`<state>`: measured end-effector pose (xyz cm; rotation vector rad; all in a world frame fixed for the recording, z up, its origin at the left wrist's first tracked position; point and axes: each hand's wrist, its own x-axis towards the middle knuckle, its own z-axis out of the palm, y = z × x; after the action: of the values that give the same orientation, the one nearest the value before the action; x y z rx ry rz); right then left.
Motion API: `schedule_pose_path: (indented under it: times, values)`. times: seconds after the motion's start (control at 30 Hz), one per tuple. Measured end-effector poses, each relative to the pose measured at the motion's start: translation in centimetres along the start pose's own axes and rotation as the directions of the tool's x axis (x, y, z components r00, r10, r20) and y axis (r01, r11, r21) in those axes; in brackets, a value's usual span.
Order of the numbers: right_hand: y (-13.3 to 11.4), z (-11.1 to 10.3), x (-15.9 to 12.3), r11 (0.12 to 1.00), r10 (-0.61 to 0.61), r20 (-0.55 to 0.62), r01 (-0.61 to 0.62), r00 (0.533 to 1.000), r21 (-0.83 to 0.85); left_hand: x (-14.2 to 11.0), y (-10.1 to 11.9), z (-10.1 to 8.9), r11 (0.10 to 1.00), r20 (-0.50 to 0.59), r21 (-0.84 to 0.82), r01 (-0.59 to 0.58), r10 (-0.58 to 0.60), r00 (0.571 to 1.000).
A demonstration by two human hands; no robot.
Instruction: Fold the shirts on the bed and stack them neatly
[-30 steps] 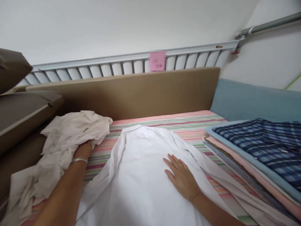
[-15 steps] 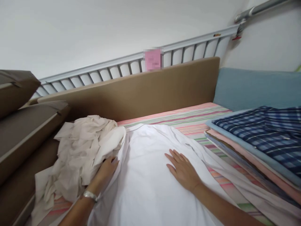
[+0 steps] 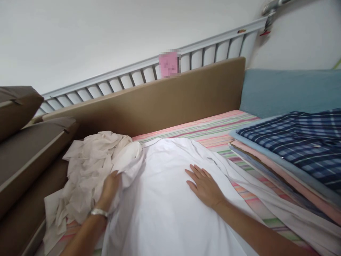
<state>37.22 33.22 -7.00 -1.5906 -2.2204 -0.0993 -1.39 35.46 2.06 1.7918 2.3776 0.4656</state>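
Observation:
A white shirt [image 3: 165, 199] lies spread over the striped sheet [image 3: 213, 133] in front of me. My right hand [image 3: 204, 185] rests flat on its middle, fingers stretched out. My left hand [image 3: 110, 186], with a silver bracelet at the wrist, is at the shirt's left edge, its fingers curled round the white sleeve fabric where it meets a crumpled cream garment [image 3: 90, 167]. The fingertips are partly buried in the cloth.
A stack of folded clothes with a blue plaid shirt [image 3: 295, 142] on top lies at the right. Brown cushions [image 3: 29, 142] are piled at the left. A tan padded board [image 3: 165, 103] and a white slatted rail [image 3: 133, 76] stand behind, and a blue cushion [image 3: 287, 90] at the back right.
My left hand left the cream garment, moved right to the white shirt's left edge and closed on its sleeve fabric. My right hand has stayed flat on the shirt.

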Motion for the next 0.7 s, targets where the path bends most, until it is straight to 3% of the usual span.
schedule_pose_path:
  times: [0.13,0.33,0.43,0.53,0.6,0.67,0.7]
  values:
    - [0.0,-0.1,0.1,1.000,-0.001,-0.002,0.001,1.000,0.002,3.9,-1.7,-1.9,0.976,-0.041,0.214,0.045,-0.037,0.998]
    - [-0.1,-0.3,0.2,1.000,0.005,0.027,-0.005,1.000,0.003,6.4,-3.1,-0.3,0.910,-0.010,0.413,0.038,-0.037,0.999]
    - [-0.3,-0.6,0.2,0.999,0.028,0.047,-0.029,0.999,0.018,6.3,-2.3,-0.1,0.881,-0.002,0.473,0.016,-0.018,1.000]
    - [-0.4,-0.9,0.1,0.997,0.054,0.053,-0.057,0.997,0.053,4.7,0.2,0.6,0.840,-0.175,0.541,-0.051,0.171,0.970]
    - [-0.5,-1.0,0.0,0.995,0.064,0.049,-0.067,0.997,0.075,2.8,2.0,2.1,0.825,-0.258,0.520,-0.222,0.399,0.880]
    - [-0.5,-1.2,0.0,0.994,0.071,0.050,-0.075,0.996,0.086,0.8,2.8,4.6,0.797,-0.226,0.454,-0.399,0.536,0.813]
    - [-0.5,-1.2,0.0,0.993,0.077,0.055,-0.081,0.996,0.089,-0.1,2.8,5.9,0.796,-0.186,0.417,-0.439,0.548,0.816]
